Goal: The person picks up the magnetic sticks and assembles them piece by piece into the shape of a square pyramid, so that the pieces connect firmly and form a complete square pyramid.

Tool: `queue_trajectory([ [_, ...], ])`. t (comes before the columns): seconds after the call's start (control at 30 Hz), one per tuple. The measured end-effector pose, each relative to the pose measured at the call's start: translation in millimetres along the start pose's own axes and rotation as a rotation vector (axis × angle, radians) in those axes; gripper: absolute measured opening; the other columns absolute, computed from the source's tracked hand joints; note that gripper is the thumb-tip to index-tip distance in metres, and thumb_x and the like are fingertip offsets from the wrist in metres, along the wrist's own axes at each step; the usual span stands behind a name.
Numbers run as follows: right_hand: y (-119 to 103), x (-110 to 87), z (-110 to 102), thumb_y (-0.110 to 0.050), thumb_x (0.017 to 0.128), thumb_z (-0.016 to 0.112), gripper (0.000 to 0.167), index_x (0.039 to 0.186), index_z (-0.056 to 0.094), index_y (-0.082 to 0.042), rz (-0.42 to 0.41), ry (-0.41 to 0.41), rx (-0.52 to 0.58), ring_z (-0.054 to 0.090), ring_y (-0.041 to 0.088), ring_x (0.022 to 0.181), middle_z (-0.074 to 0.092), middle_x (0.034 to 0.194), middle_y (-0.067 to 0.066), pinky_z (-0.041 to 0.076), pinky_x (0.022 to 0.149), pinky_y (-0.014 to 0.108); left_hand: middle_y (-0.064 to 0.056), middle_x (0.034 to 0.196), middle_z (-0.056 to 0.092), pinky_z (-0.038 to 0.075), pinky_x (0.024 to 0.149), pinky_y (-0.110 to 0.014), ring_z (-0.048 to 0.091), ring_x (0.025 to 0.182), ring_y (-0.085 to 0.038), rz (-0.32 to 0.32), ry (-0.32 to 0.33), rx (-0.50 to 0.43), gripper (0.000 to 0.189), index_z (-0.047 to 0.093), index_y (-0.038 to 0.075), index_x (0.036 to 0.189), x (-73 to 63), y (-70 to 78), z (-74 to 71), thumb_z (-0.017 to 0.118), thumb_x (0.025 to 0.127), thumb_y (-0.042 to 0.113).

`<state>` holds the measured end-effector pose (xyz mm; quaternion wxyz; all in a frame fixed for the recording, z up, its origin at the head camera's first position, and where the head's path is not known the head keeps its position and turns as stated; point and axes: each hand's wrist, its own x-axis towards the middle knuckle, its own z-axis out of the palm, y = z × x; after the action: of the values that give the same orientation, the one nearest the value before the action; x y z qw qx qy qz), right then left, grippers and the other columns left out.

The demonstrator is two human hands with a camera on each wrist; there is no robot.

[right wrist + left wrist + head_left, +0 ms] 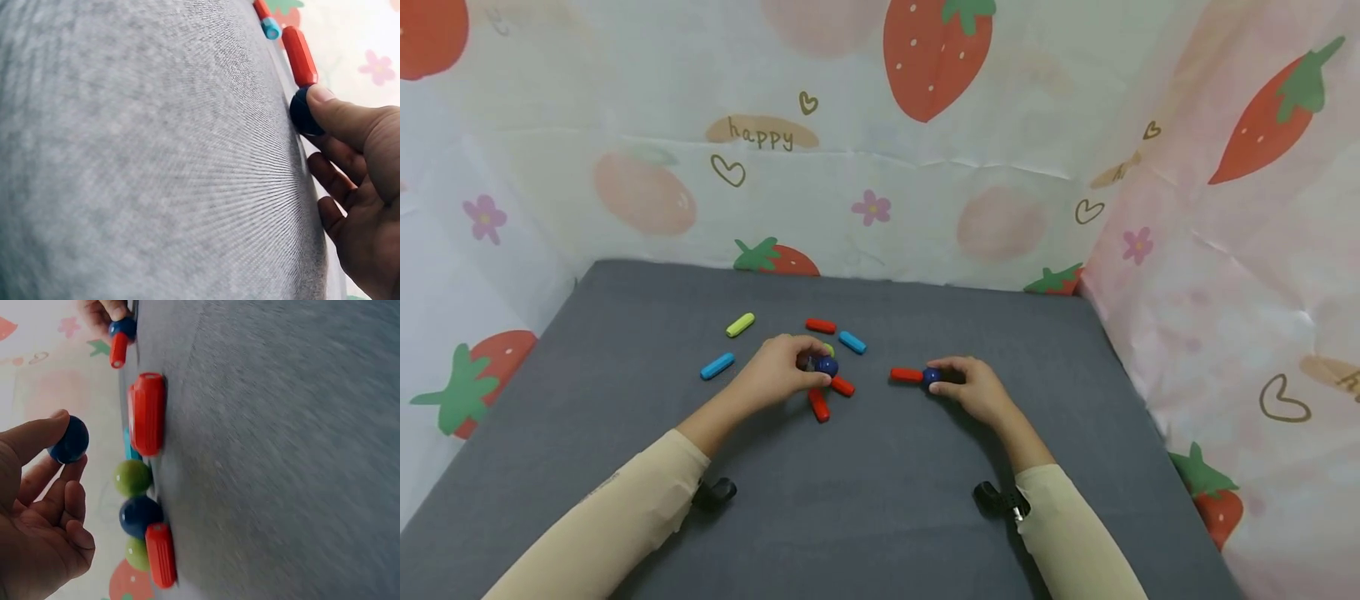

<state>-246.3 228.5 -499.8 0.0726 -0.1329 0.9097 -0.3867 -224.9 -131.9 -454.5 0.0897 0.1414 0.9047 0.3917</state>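
My left hand (778,371) pinches a dark blue ball (70,440) between thumb and fingers, held above the table. Below it lie red rods (819,406), and the left wrist view shows green balls (132,478) and another dark blue ball (140,516) beside a red rod (160,555). To the right, my right hand (973,387) grips a dark blue ball (304,112) with thumb and fingers, low over the table. A red rod (907,376) extends leftward from that ball, its end against it. Part of the loose group is hidden behind my left hand in the head view.
On the grey-covered table (880,517) lie a yellow-green rod (741,325) and a blue rod (717,366) at left. Behind the hands are a red rod (821,326) and a blue rod (852,342). A strawberry-print cloth (850,183) stands around the table's back and sides.
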Motion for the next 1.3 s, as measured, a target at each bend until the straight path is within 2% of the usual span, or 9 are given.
queue_trajectory([
  [0.2, -2.5, 2.5, -0.5, -0.028, 0.093, 0.078, 0.037, 0.129, 0.072, -0.022, -0.013, 0.000, 0.000, 0.054, 0.031, 0.132, 0.066, 0.136, 0.007, 0.039, 0.113, 0.054, 0.002, 0.113, 0.068, 0.053, 0.080, -0.037, 0.061, 0.101, -0.020, 0.008, -0.001, -0.019, 0.039, 0.069, 0.021, 0.126, 14.7, 10.3, 8.6, 0.081, 0.091, 0.031],
  [0.43, -1.7, 2.8, -0.7, -0.027, 0.092, 0.078, 0.037, 0.128, 0.073, -0.022, -0.005, -0.001, -0.008, 0.055, 0.030, 0.130, 0.067, 0.134, 0.006, 0.039, 0.113, 0.053, 0.001, 0.096, 0.066, 0.050, 0.071, -0.035, 0.057, 0.083, -0.020, 0.053, -0.023, 0.022, 0.038, 0.071, 0.018, 0.123, 32.2, 17.1, 22.2, 0.083, 0.089, 0.030],
  [0.57, -2.1, 3.4, -1.0, -0.028, 0.092, 0.079, 0.037, 0.128, 0.073, -0.022, -0.014, 0.006, -0.005, 0.055, 0.031, 0.129, 0.067, 0.133, 0.006, 0.039, 0.112, 0.054, 0.001, 0.095, 0.066, 0.049, 0.071, -0.033, 0.057, 0.081, -0.018, 0.059, -0.019, 0.044, 0.039, 0.071, 0.016, 0.122, 41.3, 19.1, 30.6, 0.084, 0.088, 0.028],
  [0.73, -1.2, 4.0, -2.2, -0.029, 0.092, 0.079, 0.037, 0.128, 0.073, -0.022, -0.011, 0.000, -0.005, 0.055, 0.030, 0.129, 0.067, 0.133, 0.006, 0.039, 0.113, 0.053, 0.001, 0.103, 0.069, 0.052, 0.078, -0.036, 0.062, 0.090, -0.017, 0.045, -0.028, 0.059, 0.038, 0.072, 0.017, 0.121, 50.8, 23.6, 40.9, 0.084, 0.087, 0.028],
  [0.87, 0.6, 3.5, -4.3, -0.028, 0.091, 0.080, 0.036, 0.127, 0.074, -0.022, 0.006, 0.012, -0.002, 0.056, 0.030, 0.129, 0.067, 0.133, 0.005, 0.040, 0.112, 0.053, 0.001, 0.110, 0.071, 0.055, 0.086, -0.038, 0.065, 0.100, -0.017, 0.057, -0.028, 0.061, 0.036, 0.072, 0.017, 0.119, 57.8, 27.8, 48.8, 0.085, 0.087, 0.027],
  [0.97, 1.2, 4.0, -4.7, -0.029, 0.091, 0.080, 0.036, 0.126, 0.074, -0.023, 0.007, 0.014, -0.009, 0.056, 0.030, 0.128, 0.068, 0.132, 0.005, 0.040, 0.112, 0.052, 0.001, 0.110, 0.073, 0.055, 0.086, -0.038, 0.066, 0.100, -0.016, 0.063, -0.025, 0.075, 0.035, 0.073, 0.016, 0.117, 61.2, 30.3, 53.8, 0.086, 0.085, 0.026],
  [1.13, 1.4, 4.9, -2.7, -0.030, 0.091, 0.080, 0.036, 0.126, 0.074, -0.022, 0.012, 0.006, -0.005, 0.057, 0.029, 0.127, 0.068, 0.131, 0.005, 0.041, 0.111, 0.052, 0.000, 0.109, 0.075, 0.055, 0.088, -0.038, 0.068, 0.100, -0.018, 0.065, -0.026, 0.148, 0.035, 0.076, 0.016, 0.115, 65.2, 35.3, 60.3, 0.088, 0.083, 0.027],
  [1.3, 1.8, 4.7, -1.3, -0.029, 0.091, 0.080, 0.037, 0.126, 0.074, -0.021, 0.015, 0.009, 0.000, 0.057, 0.030, 0.128, 0.068, 0.132, 0.006, 0.040, 0.112, 0.052, 0.000, 0.111, 0.075, 0.054, 0.092, -0.041, 0.068, 0.103, -0.019, 0.035, -0.029, 0.210, 0.036, 0.076, 0.018, 0.113, 68.1, 38.7, 64.2, 0.089, 0.082, 0.028],
])
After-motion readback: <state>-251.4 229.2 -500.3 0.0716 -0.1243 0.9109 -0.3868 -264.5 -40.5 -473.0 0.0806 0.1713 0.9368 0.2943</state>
